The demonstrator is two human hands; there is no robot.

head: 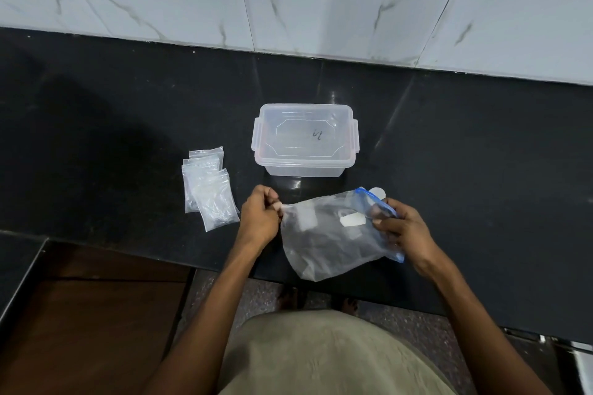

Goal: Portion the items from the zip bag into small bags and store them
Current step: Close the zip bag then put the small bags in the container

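Both hands work at the counter's (pixel 96 112) near edge. Left hand (pixel 258 218): fingers curled, pinching one corner of the zip bag (pixel 333 234). Right hand (pixel 401 228): fingers curled round the blue zip strip at the opposite end. Bag hangs slack between them, partly over the edge, with pale pieces inside. Judged light, soft and slippery; the stiffer zip strip offers the surest hold. Small bags (pixel 208 189) lie left; an open box (pixel 305 141) stands just beyond.

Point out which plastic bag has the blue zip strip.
The large zip bag held in both hands; the small bags lying left are all clear.
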